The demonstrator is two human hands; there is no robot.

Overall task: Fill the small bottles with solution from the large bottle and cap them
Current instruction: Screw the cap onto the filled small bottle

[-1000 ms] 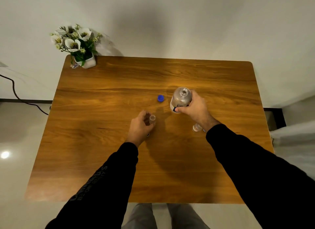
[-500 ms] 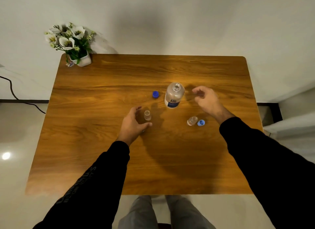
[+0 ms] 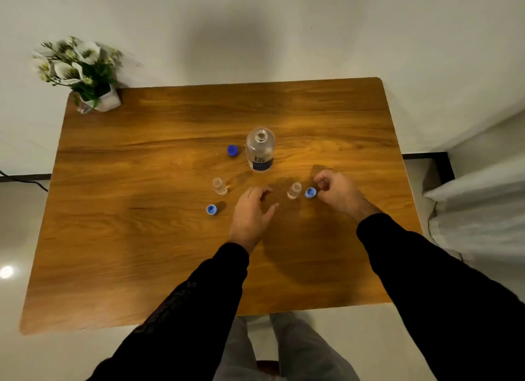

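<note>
Blurred flowers, small-bottle fill levels unreadable

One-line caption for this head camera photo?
Two empty hands, left and right, reach toward an uncapped small bottle and blue cap.

I see the uncapped large bottle upright mid-table, its dark blue cap just left of it. Nearer me than that bottle, my open left hand and curled right hand flank one small bottle and light blue cap, holding nothing.
</note>
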